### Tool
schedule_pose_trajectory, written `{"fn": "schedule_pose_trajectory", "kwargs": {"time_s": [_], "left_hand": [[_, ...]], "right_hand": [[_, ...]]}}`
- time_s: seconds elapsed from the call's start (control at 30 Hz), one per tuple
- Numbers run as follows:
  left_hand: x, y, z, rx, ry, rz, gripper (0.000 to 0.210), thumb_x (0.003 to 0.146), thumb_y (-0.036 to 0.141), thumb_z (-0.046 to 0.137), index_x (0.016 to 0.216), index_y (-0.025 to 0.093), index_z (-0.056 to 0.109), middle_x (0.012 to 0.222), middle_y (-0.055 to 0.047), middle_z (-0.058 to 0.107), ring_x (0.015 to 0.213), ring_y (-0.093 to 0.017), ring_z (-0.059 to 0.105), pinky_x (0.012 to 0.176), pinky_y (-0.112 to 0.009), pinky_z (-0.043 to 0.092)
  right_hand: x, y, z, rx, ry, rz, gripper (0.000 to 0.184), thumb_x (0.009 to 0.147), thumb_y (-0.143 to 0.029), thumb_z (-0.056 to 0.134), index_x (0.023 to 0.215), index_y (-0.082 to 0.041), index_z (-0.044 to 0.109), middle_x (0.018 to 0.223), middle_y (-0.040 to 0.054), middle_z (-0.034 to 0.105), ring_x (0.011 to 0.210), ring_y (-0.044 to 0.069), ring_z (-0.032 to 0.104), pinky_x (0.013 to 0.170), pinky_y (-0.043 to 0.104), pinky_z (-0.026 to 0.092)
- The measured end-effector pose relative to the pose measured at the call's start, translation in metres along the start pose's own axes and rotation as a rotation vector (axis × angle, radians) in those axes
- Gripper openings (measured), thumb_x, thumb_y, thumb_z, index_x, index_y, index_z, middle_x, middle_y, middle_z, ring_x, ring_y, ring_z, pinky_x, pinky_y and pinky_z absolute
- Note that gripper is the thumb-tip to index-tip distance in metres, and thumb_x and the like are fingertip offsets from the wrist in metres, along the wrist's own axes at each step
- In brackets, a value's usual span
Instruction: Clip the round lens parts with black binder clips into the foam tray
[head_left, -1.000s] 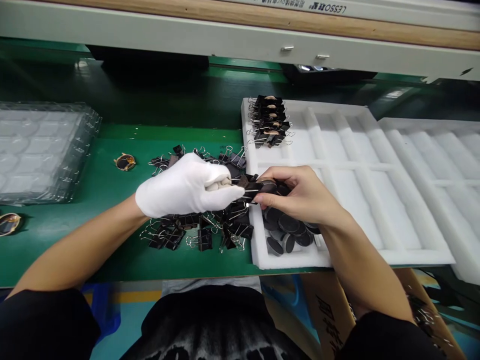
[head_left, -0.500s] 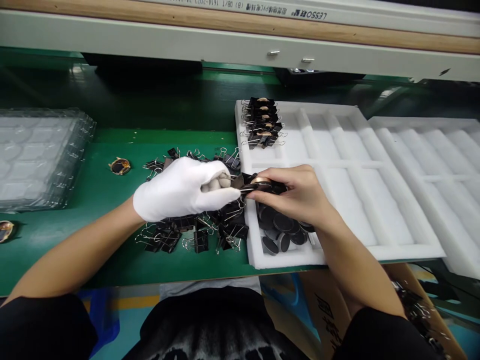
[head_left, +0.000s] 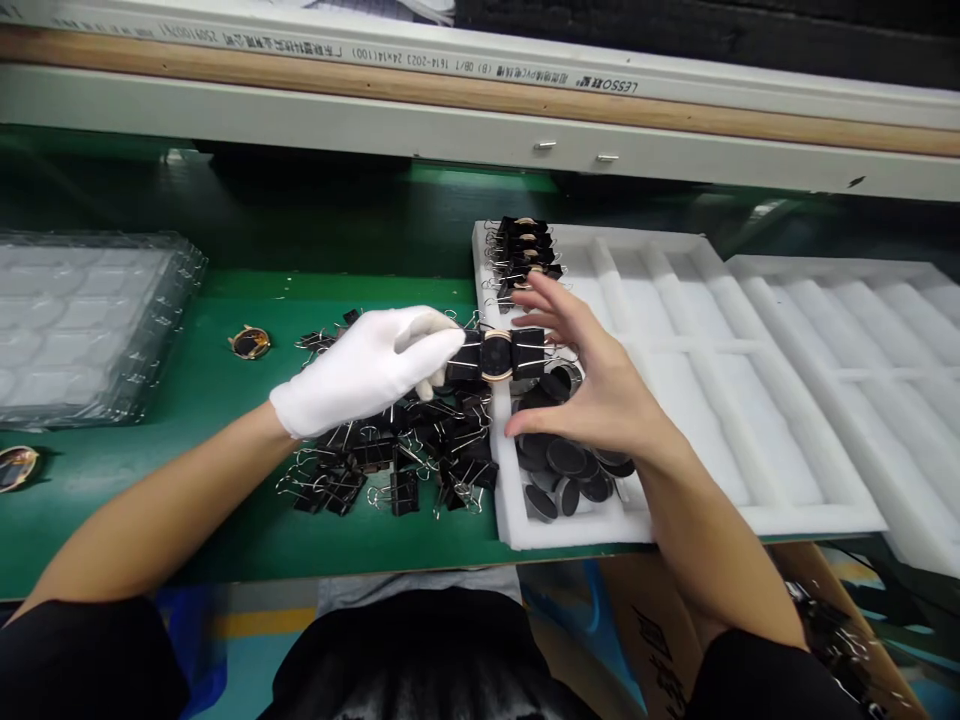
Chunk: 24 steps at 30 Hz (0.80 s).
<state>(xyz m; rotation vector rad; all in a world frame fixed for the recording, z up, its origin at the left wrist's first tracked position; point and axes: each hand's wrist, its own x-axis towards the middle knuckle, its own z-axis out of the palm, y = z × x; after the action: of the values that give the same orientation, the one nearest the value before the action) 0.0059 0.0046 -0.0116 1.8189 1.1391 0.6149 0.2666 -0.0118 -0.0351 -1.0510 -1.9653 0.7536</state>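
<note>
Over the left edge of the white foam compartment tray (head_left: 517, 528), I've got a round black-faced piece with a gold-coloured rim (head_left: 496, 356), a black wire-handled binder clip (head_left: 529, 355) on either side of it! White-gloved left hand (head_left: 375, 365): fingers pinching the left-hand clip. Bare right hand (head_left: 600, 390): fingers spread wide about the other clip; whether they touch, I can't tell. Below, dark round discs (head_left: 566, 456) heap up in the tray; loose binder clips (head_left: 405, 490) crowd the green counter (head_left: 225, 490).
</note>
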Motion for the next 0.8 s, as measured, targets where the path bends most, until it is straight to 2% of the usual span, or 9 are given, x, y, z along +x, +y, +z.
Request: {"fn": "schedule_pose_trajectory", "kwargs": {"time_s": [0.07,0.17,0.27,0.33,0.37,0.47,0.53,0.67,0.8], "left_hand": [[0.001,-0.001,-0.001,0.04,0.014,0.009,0.033,0.102,0.045,0.053,0.109,0.017,0.07,0.075,0.0,0.074,0.065,-0.013,0.069,0.061,-0.024,0.053],[0.001,-0.003,0.002,0.094,0.022,0.026,0.036,0.102,0.048,0.054,0.109,0.017,0.07,0.079,-0.001,0.075,0.07,-0.014,0.069,0.063,-0.026,0.052],[0.0,-0.005,0.007,0.122,-0.007,0.048,0.039,0.1,0.052,0.057,0.115,0.018,0.07,0.091,-0.002,0.078,0.078,-0.015,0.071,0.068,-0.027,0.053],[-0.001,-0.004,0.008,0.132,-0.044,0.068,0.044,0.099,0.053,0.058,0.127,0.02,0.067,0.103,-0.004,0.078,0.088,-0.017,0.072,0.074,-0.028,0.055],[-0.001,-0.004,0.008,0.145,-0.041,0.076,0.048,0.099,0.054,0.057,0.133,0.021,0.064,0.11,-0.005,0.078,0.094,-0.018,0.072,0.077,-0.029,0.056],[-0.001,-0.003,0.001,0.212,0.075,0.059,0.053,0.102,0.053,0.052,0.143,0.02,0.058,0.124,-0.008,0.075,0.104,-0.02,0.072,0.087,-0.032,0.057],[0.0,-0.004,-0.006,0.238,0.168,0.035,0.051,0.103,0.051,0.051,0.142,0.02,0.059,0.128,-0.009,0.074,0.103,-0.02,0.072,0.09,-0.034,0.057],[0.003,-0.006,-0.018,0.244,0.259,0.069,0.044,0.102,0.045,0.05,0.138,0.021,0.06,0.127,-0.008,0.074,0.099,-0.018,0.073,0.093,-0.035,0.059],[0.001,-0.006,-0.023,0.249,0.276,0.097,0.042,0.102,0.045,0.051,0.136,0.022,0.062,0.126,-0.007,0.075,0.099,-0.018,0.074,0.092,-0.034,0.059]], "right_hand": [[0.0,-0.001,0.0,0.117,-0.058,0.09,0.09,0.077,-0.049,0.091,0.156,-0.036,0.049,0.147,0.0081,0.064,0.134,0.033,0.06,0.108,0.048,0.052],[0.001,-0.001,0.002,0.203,-0.034,0.211,0.052,0.09,-0.045,0.079,0.138,-0.03,0.066,0.132,0.0079,0.073,0.117,0.027,0.069,0.096,0.043,0.059],[0.004,0.003,-0.002,0.193,-0.055,0.263,0.03,0.088,-0.042,0.082,0.112,-0.025,0.079,0.112,0.0067,0.079,0.096,0.024,0.074,0.085,0.041,0.061],[0.008,0.013,-0.01,0.158,-0.028,0.231,0.025,0.082,-0.037,0.086,0.104,-0.025,0.081,0.103,0.0055,0.081,0.093,0.025,0.075,0.085,0.042,0.061],[0.01,0.021,-0.015,0.13,0.025,0.196,0.024,0.08,-0.034,0.086,0.102,-0.025,0.081,0.103,0.005,0.081,0.095,0.025,0.075,0.087,0.043,0.061],[0.017,0.049,-0.033,-0.014,0.239,0.117,0.024,0.079,-0.029,0.085,0.103,-0.027,0.081,0.106,0.0036,0.081,0.104,0.026,0.075,0.096,0.046,0.058],[0.021,0.068,-0.043,-0.067,0.301,0.13,0.025,0.081,-0.03,0.082,0.106,-0.028,0.08,0.108,0.0033,0.08,0.107,0.027,0.074,0.1,0.049,0.056],[0.029,0.093,-0.05,-0.115,0.212,0.134,0.023,0.084,-0.034,0.079,0.106,-0.027,0.08,0.11,0.0053,0.078,0.111,0.029,0.072,0.107,0.054,0.053],[0.031,0.104,-0.043,-0.353,0.131,0.163,0.026,0.082,-0.037,0.08,0.106,-0.029,0.081,0.134,0.0124,0.064,0.135,0.04,0.055,0.116,0.067,0.038]]}}
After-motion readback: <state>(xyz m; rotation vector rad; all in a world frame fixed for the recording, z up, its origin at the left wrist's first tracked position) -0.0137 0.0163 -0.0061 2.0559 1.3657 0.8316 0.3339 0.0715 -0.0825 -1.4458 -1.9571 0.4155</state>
